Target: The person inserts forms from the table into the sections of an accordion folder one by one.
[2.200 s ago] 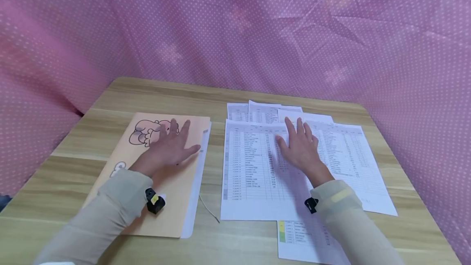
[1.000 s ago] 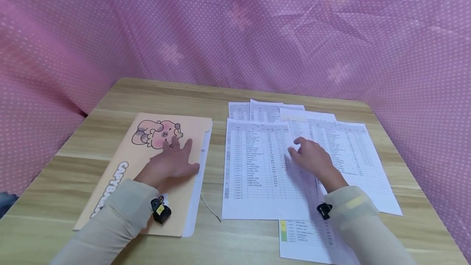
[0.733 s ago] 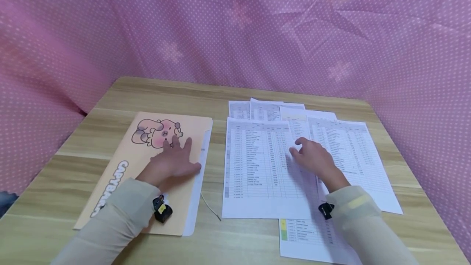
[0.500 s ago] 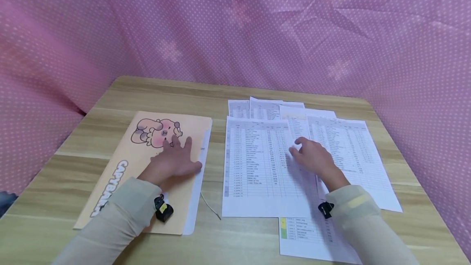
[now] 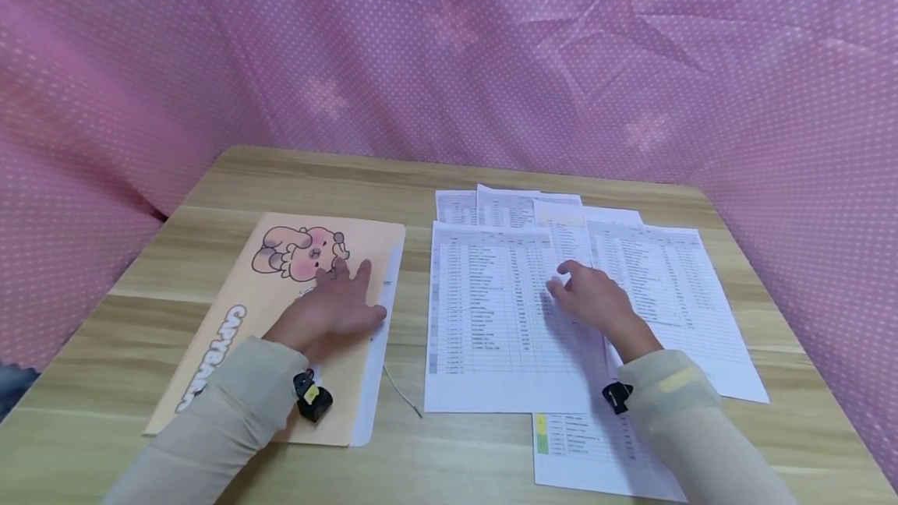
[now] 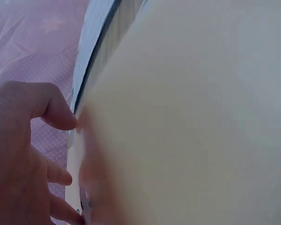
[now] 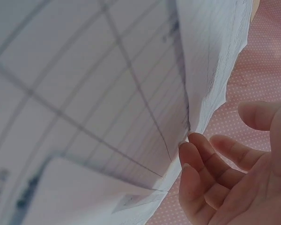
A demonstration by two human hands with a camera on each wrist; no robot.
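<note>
Printed sheets (image 5: 491,310), tables of small figures, lie spread and overlapping on the right half of the desk (image 5: 295,178). My right hand (image 5: 592,298) sits on them near the middle of the spread. The right wrist view shows curled fingertips (image 7: 192,152) at the edge of a sheet (image 7: 107,93). I cannot tell whether they pinch it or only touch.

Judgement: to lift one sheet cleanly I should work a fingertip under the top edge alone and peel slowly, since neighbours overlap and may drag along.

My left hand (image 5: 333,306) lies flat, fingers straight, pressing the orange folder (image 5: 231,310) on the left of the desk. The thumb sits at its right edge, where white paper (image 5: 382,310) pokes out. The left wrist view shows only a pale surface close up.

Around: the folder bears a cartoon capybara (image 5: 302,250) at its far end. A thin light strand (image 5: 401,392) lies on the desk between folder and sheets. One sheet with coloured cells (image 5: 561,446) is nearest me, partly under my right sleeve (image 5: 673,404). Pink dotted cloth (image 5: 449,53) hangs behind and to both sides.

In the way: my right sleeve rests over the near sheets and could shift them.
</note>
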